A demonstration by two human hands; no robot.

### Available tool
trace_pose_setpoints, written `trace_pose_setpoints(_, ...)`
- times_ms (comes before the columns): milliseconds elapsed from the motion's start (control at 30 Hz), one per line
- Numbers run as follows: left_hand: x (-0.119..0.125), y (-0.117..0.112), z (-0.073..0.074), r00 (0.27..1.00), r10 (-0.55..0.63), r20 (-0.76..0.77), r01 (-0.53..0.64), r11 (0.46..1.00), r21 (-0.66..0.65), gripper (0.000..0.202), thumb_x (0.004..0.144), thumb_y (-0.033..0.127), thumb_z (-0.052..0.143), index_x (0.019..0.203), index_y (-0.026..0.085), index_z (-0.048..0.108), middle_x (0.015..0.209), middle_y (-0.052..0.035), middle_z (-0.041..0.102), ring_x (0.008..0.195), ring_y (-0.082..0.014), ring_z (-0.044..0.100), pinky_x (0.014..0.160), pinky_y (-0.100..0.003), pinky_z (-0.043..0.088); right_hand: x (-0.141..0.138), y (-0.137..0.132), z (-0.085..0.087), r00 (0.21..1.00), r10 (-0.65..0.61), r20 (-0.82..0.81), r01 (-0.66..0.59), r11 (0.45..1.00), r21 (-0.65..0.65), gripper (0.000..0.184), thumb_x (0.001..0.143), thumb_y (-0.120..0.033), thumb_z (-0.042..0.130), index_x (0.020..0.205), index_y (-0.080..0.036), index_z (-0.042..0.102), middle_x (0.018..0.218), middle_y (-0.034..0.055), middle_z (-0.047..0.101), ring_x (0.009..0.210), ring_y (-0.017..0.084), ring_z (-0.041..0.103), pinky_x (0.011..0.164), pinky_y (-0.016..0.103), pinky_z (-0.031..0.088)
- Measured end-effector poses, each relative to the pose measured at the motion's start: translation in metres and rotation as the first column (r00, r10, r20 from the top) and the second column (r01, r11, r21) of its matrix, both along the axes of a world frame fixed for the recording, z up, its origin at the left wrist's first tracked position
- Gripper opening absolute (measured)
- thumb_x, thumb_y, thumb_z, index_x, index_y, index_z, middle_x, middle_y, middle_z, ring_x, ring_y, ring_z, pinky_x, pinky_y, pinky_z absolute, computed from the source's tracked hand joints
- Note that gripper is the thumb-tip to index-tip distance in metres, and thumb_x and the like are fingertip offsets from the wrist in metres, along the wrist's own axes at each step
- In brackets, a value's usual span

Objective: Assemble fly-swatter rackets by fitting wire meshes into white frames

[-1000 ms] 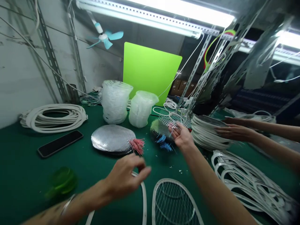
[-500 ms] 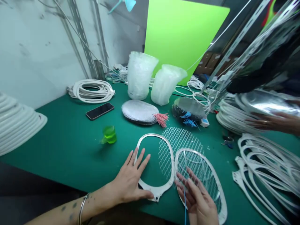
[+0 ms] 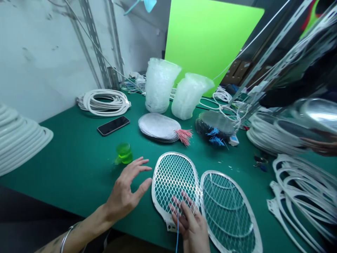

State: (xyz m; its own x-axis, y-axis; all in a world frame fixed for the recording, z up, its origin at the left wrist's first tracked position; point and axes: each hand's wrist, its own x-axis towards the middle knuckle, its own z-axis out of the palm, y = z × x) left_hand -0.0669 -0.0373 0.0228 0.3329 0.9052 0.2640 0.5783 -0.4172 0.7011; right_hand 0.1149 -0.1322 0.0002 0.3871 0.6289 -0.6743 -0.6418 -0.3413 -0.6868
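Since the earlier frame: diamond-weave white wire mesh [image 3: 171,182] shifted left, now lying inside a white plastic oval racket frame [image 3: 153,188], no longer across the gap between frames; left grip [image 3: 123,188] lifted off that frame. Frame and mesh flat on the green worktop [image 3: 65,172], just beside a second white oval racket frame with mesh and curved wires [image 3: 239,189], on its right.

Left grip: wide, fingers spread, empty, in the air just left of the frame, near a blurred translucent green plastic cup [image 3: 123,153]. Right grip [image 3: 188,225]: fingers partly curled, resting on the mesh near the frame's handle end. Thin blue wire [image 3: 177,232] hanging past those fingers; pinched or not, cannot tell.

Farther back on the worktop: black smartphone [image 3: 113,125], coiled white plastic frames [image 3: 104,102], two stacks of clear plastic pieces [image 3: 159,86], silver mesh stack with pink wire ends [image 3: 159,127]. At right edge, a co-worker's hand [image 3: 319,147] under a shiny silver mesh disc [image 3: 318,110].
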Motion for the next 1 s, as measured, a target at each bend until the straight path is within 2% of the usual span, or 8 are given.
trace_pose_setpoints(233,0.003,0.007,-0.005,0.999,-0.039,-0.01,0.038,0.998,-0.04,0.025,0.092,0.041,0.052,0.104,0.025,0.065,0.128,-0.0036,0.061,0.132,-0.0268,0.044,0.108,-0.046,0.041,0.005,0.003,-0.007,1.0,-0.001,-0.027,0.001,1.0,-0.024,0.083,0.06,-0.043,0.084,0.13,-0.014,0.048,0.095,0.0087,0.076,0.083,0.024,0.073,0.071,0.029,0.057)
trace_pose_setpoints(333,0.014,0.01,-0.001,0.985,-0.157,-0.07,0.147,0.981,-0.128,0.026,0.092,0.043,0.052,0.101,0.024,0.067,0.12,-0.0033,0.066,0.123,-0.0242,0.054,0.102,-0.04,0.046,0.006,0.005,-0.009,0.998,0.02,-0.06,-0.023,0.998,-0.059,0.086,0.057,-0.045,0.085,0.128,-0.013,0.049,0.094,0.01,0.076,0.085,0.025,0.073,0.074,0.031,0.058)
trace_pose_setpoints(433,0.032,0.016,-0.001,0.917,-0.348,-0.193,0.318,0.933,-0.17,0.04,0.094,0.049,0.047,0.12,0.023,0.062,0.133,-0.0048,0.06,0.127,-0.0246,0.051,0.107,-0.041,0.042,0.008,0.005,-0.013,0.994,0.038,-0.098,-0.044,0.997,-0.063,0.085,0.056,-0.047,0.086,0.125,-0.011,0.051,0.09,0.0105,0.076,0.089,0.027,0.072,0.079,0.034,0.057)
trace_pose_setpoints(500,0.044,0.022,-0.009,0.85,-0.42,-0.319,0.402,0.907,-0.123,0.054,0.096,0.054,0.039,0.139,0.022,0.048,0.15,-0.0074,0.041,0.14,-0.0288,0.033,0.115,-0.048,0.028,0.01,0.004,-0.016,0.993,0.047,-0.11,-0.054,0.997,-0.058,0.082,0.058,-0.047,0.085,0.124,-0.011,0.052,0.089,0.0104,0.076,0.09,0.028,0.072,0.082,0.036,0.057)
trace_pose_setpoints(600,0.057,0.031,-0.032,0.79,-0.369,-0.491,0.411,0.911,-0.022,0.064,0.099,0.057,0.028,0.15,0.018,0.031,0.158,-0.0111,0.019,0.146,-0.0322,0.011,0.118,-0.053,0.013,0.01,0.006,-0.022,0.991,0.066,-0.114,-0.072,0.996,-0.051,0.079,0.062,-0.047,0.083,0.125,-0.012,0.051,0.091,0.0104,0.076,0.092,0.028,0.071,0.085,0.039,0.057)
trace_pose_setpoints(833,0.058,0.034,-0.063,0.739,-0.219,-0.637,0.355,0.93,0.092,0.06,0.099,0.052,0.032,0.15,0.02,0.031,0.156,-0.0141,0.024,0.145,-0.0302,0.022,0.117,-0.047,0.018,0.022,-0.012,-0.005,0.973,0.195,-0.121,-0.195,0.981,0.008,0.063,0.064,-0.045,0.083,0.113,-0.011,0.061,0.107,0.0121,0.073,0.107,0.026,0.066,0.097,0.034,0.052)
trace_pose_setpoints(933,0.058,0.033,-0.06,0.733,-0.212,-0.646,0.356,0.929,0.099,0.061,0.098,0.052,0.035,0.149,0.019,0.032,0.156,-0.015,0.025,0.145,-0.0309,0.022,0.117,-0.047,0.019,0.048,-0.031,0.015,0.889,0.458,0.019,-0.452,0.884,-0.12,0.059,0.068,-0.055,0.077,0.109,-0.014,0.067,0.103,0.0111,0.074,0.101,0.025,0.068,0.089,0.031,0.055)
trace_pose_setpoints(1000,0.058,0.033,-0.059,0.732,-0.213,-0.647,0.359,0.928,0.101,0.061,0.098,0.052,0.035,0.149,0.018,0.032,0.156,-0.0154,0.025,0.144,-0.0312,0.022,0.117,-0.047,0.02,0.065,-0.034,0.026,0.715,0.651,0.253,-0.596,0.758,-0.267,0.054,0.076,-0.061,0.066,0.107,-0.018,0.069,0.094,0.0097,0.075,0.086,0.024,0.072,0.076,0.033,0.058)
